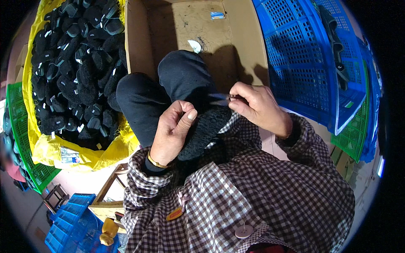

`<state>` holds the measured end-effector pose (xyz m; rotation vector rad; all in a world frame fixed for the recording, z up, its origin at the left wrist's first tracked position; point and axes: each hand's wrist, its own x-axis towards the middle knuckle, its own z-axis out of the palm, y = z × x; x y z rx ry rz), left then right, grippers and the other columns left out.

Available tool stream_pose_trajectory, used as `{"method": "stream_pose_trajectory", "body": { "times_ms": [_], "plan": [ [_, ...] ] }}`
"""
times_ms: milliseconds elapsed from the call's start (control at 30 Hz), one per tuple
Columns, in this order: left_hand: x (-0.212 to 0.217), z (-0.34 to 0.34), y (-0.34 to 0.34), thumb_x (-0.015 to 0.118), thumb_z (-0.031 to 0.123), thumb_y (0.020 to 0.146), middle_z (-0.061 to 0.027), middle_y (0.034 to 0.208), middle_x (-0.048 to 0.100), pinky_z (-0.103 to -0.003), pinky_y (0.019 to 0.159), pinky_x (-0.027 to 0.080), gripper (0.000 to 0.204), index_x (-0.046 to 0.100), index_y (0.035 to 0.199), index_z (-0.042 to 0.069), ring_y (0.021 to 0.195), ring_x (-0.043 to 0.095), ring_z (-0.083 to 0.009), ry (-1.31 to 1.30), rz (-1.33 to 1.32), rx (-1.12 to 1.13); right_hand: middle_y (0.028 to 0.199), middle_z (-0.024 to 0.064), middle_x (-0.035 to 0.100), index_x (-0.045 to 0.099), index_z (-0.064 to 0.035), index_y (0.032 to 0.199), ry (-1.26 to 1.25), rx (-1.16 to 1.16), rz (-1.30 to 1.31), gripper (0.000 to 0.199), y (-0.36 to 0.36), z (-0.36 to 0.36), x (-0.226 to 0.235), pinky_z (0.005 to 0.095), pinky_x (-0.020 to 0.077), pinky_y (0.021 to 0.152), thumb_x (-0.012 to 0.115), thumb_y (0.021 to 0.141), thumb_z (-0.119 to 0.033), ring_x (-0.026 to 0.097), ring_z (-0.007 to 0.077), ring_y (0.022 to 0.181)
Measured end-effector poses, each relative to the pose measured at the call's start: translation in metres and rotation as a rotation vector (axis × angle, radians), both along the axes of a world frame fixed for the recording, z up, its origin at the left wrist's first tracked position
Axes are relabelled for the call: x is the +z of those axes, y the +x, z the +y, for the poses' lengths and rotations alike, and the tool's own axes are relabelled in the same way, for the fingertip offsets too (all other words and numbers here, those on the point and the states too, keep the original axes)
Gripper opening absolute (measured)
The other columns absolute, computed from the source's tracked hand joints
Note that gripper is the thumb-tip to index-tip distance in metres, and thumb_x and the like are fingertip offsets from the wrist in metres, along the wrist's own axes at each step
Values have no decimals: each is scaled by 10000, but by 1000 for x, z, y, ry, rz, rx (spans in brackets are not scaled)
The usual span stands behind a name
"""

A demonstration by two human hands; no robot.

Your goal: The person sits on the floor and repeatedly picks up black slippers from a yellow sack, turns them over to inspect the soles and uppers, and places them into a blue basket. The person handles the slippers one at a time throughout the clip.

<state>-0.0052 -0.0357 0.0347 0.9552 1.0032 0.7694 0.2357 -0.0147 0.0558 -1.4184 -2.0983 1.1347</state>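
My left hand (174,131) is closed in a pinch above my lap, thumb against the fingers. Whatever it pinches, if anything, is too small to make out. In my right hand (262,106) is a pair of small thread snips (217,99), held by the dark handle end, the blurred blades pointing left toward my left hand. A black fleecy piece (207,131), partly covered by my left hand, lies across my lap between both hands. Its full shape is hidden.
A yellow sack (46,148) heaped with black fuzzy slippers (86,71) stands on the left. Beyond my knees sits a cardboard box (168,25) with scraps inside. Blue plastic crates (301,55) rise at the right. A wooden stool (105,206) and another blue crate (69,230) are lower left.
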Motion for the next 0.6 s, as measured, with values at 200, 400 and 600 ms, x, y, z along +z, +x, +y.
{"method": "stream_pose_trajectory", "body": {
  "times_ms": [200,400,600],
  "plan": [
    [1,-1,1,572,180,960,61,768,459,-174,631,339,161,523,901,38,689,382,-29,35,-1,12,603,102,595,579,-78,782,54,263,-282,419,-4,11,25,404,436,500,614,849,-490,598,307,539],
    [4,0,1,557,192,964,35,792,482,-203,686,362,159,520,919,45,721,417,-61,20,-17,-5,585,81,587,591,-90,765,225,300,-296,383,-10,12,17,376,433,476,626,844,-463,589,278,516],
    [3,4,2,578,166,956,53,779,488,-178,640,365,141,530,927,37,689,418,-33,-1,-26,112,767,103,618,573,-40,928,-7,-78,67,383,-6,5,-7,324,481,577,767,765,-327,631,206,667]
  ]
}}
